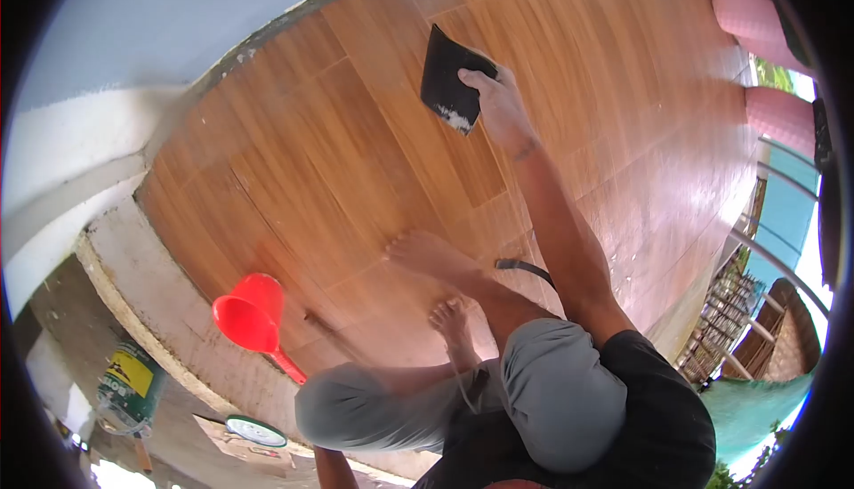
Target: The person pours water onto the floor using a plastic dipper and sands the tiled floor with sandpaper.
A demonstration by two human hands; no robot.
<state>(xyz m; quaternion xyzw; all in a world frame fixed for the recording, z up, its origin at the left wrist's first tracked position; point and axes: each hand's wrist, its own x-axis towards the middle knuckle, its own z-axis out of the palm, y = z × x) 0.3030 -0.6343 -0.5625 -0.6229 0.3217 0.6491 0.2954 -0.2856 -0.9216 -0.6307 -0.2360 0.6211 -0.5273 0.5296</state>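
Note:
My right hand (501,108) is stretched out over the wood-look tiled floor (374,160). It grips the right edge of a thin black flexible sheet (449,80), thumb on top and fingers hidden behind. White residue clings to the sheet's lower corner, and pale powder coats the hand. Whether the sheet touches the floor I cannot tell. Only a bit of my left forearm (333,469) shows at the bottom edge; the left hand is out of sight.
A red plastic dipper (249,311) lies near the raised floor edge at left. My bare feet (436,253) rest close to a black curved strip (525,266). Beyond the edge are a green-and-yellow container (129,387) and a round green-rimmed object (256,430). Pink cloth (774,115) hangs at right.

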